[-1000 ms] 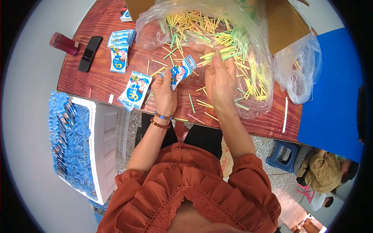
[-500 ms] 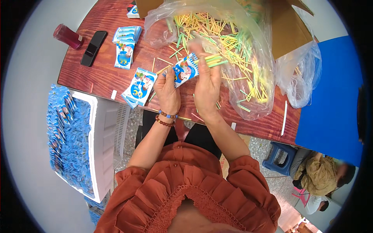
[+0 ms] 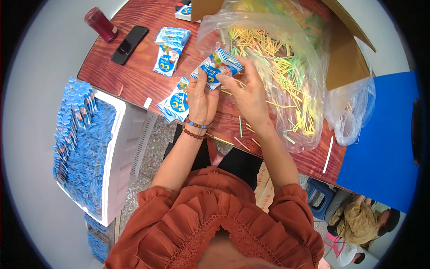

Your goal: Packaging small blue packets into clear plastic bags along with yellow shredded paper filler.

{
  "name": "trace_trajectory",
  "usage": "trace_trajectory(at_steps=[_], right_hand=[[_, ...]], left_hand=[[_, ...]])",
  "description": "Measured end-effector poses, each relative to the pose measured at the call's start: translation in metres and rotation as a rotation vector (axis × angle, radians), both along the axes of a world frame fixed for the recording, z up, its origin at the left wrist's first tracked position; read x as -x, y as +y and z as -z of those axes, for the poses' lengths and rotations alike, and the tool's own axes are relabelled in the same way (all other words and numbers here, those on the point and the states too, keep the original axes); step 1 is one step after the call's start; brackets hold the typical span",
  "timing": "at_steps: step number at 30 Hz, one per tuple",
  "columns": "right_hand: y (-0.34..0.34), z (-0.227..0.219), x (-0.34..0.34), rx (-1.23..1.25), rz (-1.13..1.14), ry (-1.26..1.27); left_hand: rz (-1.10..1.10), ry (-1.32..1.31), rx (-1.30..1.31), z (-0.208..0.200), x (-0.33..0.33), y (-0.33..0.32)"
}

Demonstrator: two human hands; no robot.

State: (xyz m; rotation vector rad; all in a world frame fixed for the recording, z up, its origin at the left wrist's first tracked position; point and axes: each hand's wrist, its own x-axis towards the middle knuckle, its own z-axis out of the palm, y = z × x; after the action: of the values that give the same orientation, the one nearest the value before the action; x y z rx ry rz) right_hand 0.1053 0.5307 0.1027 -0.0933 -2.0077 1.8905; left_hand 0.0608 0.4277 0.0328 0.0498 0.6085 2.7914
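Note:
Both of my hands are raised over the table's near part around a small blue-and-white printed packet (image 3: pixel 224 64). My left hand (image 3: pixel 202 99), with two bead bracelets at the wrist, grips its left lower side with the thumb on the front. My right hand (image 3: pixel 249 95) closes thumb and fingers on the right side of the same packet. Whether any thin sticks are behind it or in the right palm is hidden. Below the left fingers lie more such packets (image 3: pixel 174 106), partly covered by that hand. To the right, a clear plastic bag (image 3: pixel 309 67) holds many yellow and green sticks (image 3: pixel 293 92).
A packet stack (image 3: pixel 168 57), a black phone (image 3: pixel 130 45) and a red-filled container (image 3: pixel 101 25) are on the left. A white foam box (image 3: pixel 117 134) full of packets stands beside the table. A cardboard box (image 3: pixel 342 62) and a blue sheet (image 3: pixel 380 143) are at right; people sit beyond.
The sticks that showed in my right hand are out of sight. That hand now pinches the packet, which is turned more face-up. The whole view has shifted, moving the table contents rightward.

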Motion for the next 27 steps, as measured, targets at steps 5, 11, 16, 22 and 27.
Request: trace_trajectory(at_steps=[5, 11, 16, 22, 27], right_hand=[[-0.019, -0.001, 0.022, 0.167, -0.107, 0.078], [-0.033, 0.017, 0.079, 0.016, -0.253, 0.007], [-0.067, 0.047, 0.131, -0.099, -0.293, -0.357], [-0.050, 0.070, 0.126, -0.274, -0.166, -0.208], [-0.028, 0.057, 0.085, -0.573, -0.282, -0.321]], left_hand=[[-0.025, 0.050, -0.095, -0.016, 0.012, -0.025], [-0.266, 0.094, 0.103, -0.017, 0.029, -0.063], [-0.540, -0.028, 0.629, 0.011, 0.052, -0.116], [-0.464, -0.034, 0.721, 0.020, 0.057, -0.117], [-0.448, -0.002, 0.735, 0.020, 0.055, -0.122]])
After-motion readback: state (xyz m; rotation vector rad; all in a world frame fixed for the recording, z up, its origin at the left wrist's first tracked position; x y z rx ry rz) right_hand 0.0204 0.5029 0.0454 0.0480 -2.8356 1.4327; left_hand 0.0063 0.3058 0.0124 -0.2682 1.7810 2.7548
